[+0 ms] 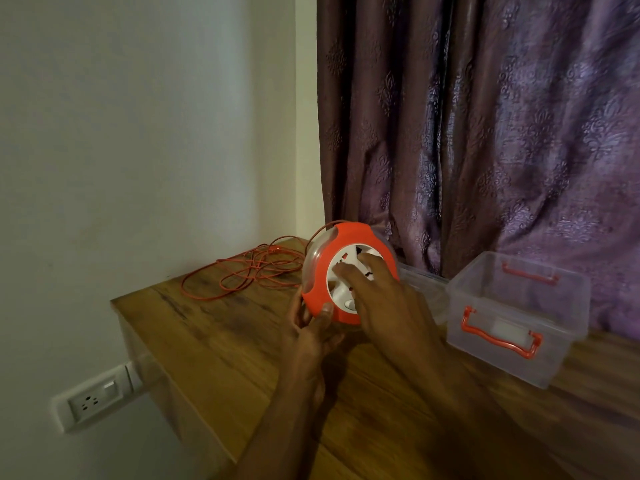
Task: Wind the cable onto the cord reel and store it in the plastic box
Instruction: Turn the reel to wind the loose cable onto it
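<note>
An orange cord reel (349, 237) with a white socket face and a clear back is held upright above the wooden table (214, 344). My left hand (311, 336) grips its lower left rim, thumb on the orange edge. My right hand (384, 299) lies over the white centre, fingers spread on it. The orange cable (249, 271) lies in loose loops on the table's far left corner and runs up to the top of the reel. A clear plastic box (512, 317) with orange handles stands open to the right.
A clear lid or second container (426, 285) sits behind my right hand, next to the box. Purple patterned curtains (485, 133) hang behind the table. A white wall socket (93, 398) is on the wall, below the table's left edge.
</note>
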A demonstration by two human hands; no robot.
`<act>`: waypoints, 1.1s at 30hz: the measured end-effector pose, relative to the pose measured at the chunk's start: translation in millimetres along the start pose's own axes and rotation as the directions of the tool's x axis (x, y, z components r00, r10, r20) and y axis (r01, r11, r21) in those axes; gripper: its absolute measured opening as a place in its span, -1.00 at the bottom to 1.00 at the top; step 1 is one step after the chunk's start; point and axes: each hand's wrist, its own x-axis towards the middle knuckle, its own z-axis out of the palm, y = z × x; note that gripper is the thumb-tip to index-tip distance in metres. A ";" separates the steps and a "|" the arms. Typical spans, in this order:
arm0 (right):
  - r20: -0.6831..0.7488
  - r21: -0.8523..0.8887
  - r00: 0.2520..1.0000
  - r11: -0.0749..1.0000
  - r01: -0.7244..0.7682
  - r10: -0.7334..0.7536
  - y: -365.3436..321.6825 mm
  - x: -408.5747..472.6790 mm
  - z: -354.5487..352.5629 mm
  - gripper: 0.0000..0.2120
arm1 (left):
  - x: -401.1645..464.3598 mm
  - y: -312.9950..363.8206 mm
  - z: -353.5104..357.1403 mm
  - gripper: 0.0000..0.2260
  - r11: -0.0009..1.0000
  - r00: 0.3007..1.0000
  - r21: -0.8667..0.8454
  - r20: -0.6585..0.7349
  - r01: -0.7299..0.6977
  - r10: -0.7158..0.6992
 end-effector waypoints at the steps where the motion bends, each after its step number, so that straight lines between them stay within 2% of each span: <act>1: 0.025 0.000 1.000 1.000 0.018 -0.018 1.4 0.0 0.4 -0.50 | 0.0 0.1 0.4 -0.49 1.000 1.000 -0.004 -0.001 0.002 -0.002; 5: 0.092 -0.010 0.992 0.996 0.089 -0.087 9.0 0.3 -0.4 -0.52 | 1.4 1.5 0.1 -0.42 1.000 1.000 -0.011 -0.010 -0.006 0.006; 7: 0.126 -0.050 0.986 0.992 0.115 -0.108 12.2 0.9 2.2 -0.47 | 1.4 1.5 0.0 -0.48 1.000 1.000 -0.016 -0.014 0.002 -0.003; 12: 0.143 -0.043 0.987 0.996 0.081 -0.075 14.1 -0.3 5.8 -0.43 | 0.9 1.2 0.9 -0.59 1.000 1.000 -0.019 -0.007 0.013 -0.013; 15: 0.160 -0.084 0.982 0.990 0.113 -0.099 14.1 -0.2 2.4 -0.46 | 0.6 2.0 1.3 -0.55 1.000 1.000 -0.022 -0.012 0.014 -0.015; 19: 0.185 -0.063 0.982 0.996 0.060 -0.047 13.9 -1.0 -3.6 -0.42 | 0.2 1.5 1.1 -0.57 1.000 1.000 -0.014 -0.016 0.024 -0.024; 23: 0.110 -0.085 0.994 0.996 -0.017 0.026 14.6 -2.1 -3.6 -0.38 | 0.3 0.3 0.7 -0.60 0.999 1.000 -0.019 -0.001 0.026 -0.026; 27: -0.012 0.013 0.995 0.995 -0.095 0.095 13.0 -2.0 0.8 -0.43 | -0.6 -0.6 1.5 -0.52 1.000 1.000 -0.017 0.015 0.007 -0.006; 29: -0.061 0.069 0.986 0.986 -0.150 0.154 10.8 -2.7 1.4 -0.41 | -1.0 -1.1 2.7 -0.54 1.000 1.000 -0.012 0.024 -0.003 0.003; 33: -0.096 0.144 0.969 0.967 -0.211 0.226 8.4 -1.7 -1.8 -0.46 | -0.3 -2.1 1.9 -0.56 1.000 0.999 -0.003 0.030 -0.019 0.019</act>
